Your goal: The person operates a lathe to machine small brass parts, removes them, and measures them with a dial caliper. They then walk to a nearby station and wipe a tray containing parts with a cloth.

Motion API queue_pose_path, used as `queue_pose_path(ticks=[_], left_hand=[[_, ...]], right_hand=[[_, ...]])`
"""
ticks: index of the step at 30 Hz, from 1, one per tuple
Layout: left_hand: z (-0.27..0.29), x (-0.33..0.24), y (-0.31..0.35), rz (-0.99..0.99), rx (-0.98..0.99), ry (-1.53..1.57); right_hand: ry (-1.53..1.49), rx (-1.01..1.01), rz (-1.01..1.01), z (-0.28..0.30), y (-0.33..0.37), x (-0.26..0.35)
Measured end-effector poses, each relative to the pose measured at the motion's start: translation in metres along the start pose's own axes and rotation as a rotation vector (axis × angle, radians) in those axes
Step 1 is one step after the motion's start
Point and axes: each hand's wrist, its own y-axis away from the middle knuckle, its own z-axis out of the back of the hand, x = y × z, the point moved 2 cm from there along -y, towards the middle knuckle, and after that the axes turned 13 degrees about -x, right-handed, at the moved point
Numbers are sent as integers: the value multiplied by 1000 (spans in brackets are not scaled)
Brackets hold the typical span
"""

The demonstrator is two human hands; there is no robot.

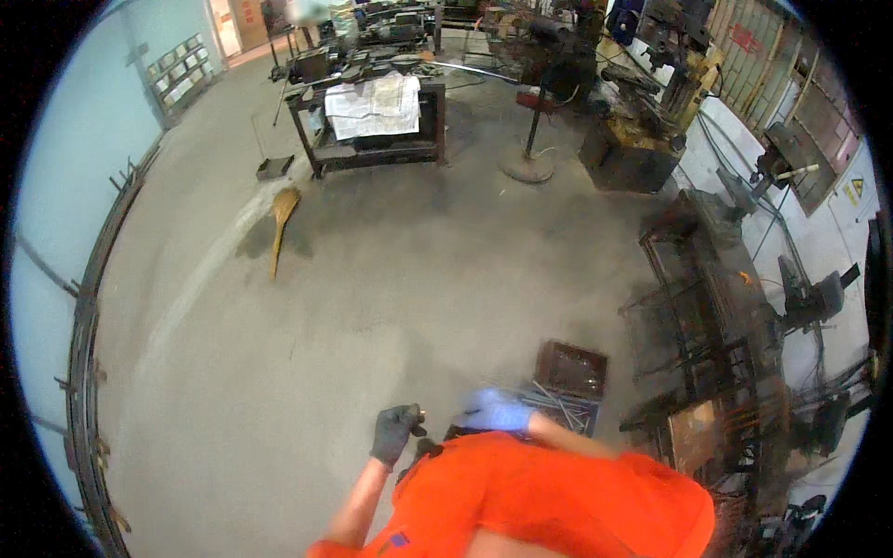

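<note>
Floor point(237, 372) open leftward | left hand point(397, 433) curled, right hand point(498, 410) blurred | cannot tell either grip | crate point(575, 348) edge beyond

Left of the reddish-brown bin point(577, 352), we see our right hand point(496, 412) gloved blue, our left hand point(397, 432) gloved dark grey.

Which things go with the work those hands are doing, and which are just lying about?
Probably for the work:
small thing in the left hand, too tiny to name
metal rods near the right hand

Likely just lying about:
straw broom
dustpan
pale sheet on the table
</note>
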Motion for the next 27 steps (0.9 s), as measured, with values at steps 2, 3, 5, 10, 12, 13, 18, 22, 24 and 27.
queue_pose_path(ticks=[2, 3, 5, 10, 12, 13, 18, 22, 24, 27], left_hand=[[8, -36, -57, -63, 41, -30], [10, -43, -87, -36, 68, -18], [8, -52, -152, 20, 123, 8], [-5, -100, -307, -57, 163, -27], [-10, -138, -356, -60, 146, -20], [-11, -158, -374, -48, 131, -38], [-2, -200, -481, -121, -15, -193], [-11, -244, -567, 81, -49, 47], [-12, -253, -622, 91, -33, 39], [-22, -298, -708, -5, -17, -19]], right_hand=[[62, -28, -113, 50, -36, 3], [-14, -74, -174, 61, -54, -12], [-8, -164, -196, 73, -89, -65], [-64, -321, -405, 122, -220, -156], [-154, -339, -404, 153, -281, -165], [-59, -298, -356, 179, -315, -162], [19, -321, -176, 308, -474, -118], [25, -329, -115, 375, -596, -136], [40, -407, -54, 407, -653, -143], [-101, -505, -50, 446, -737, -158]])
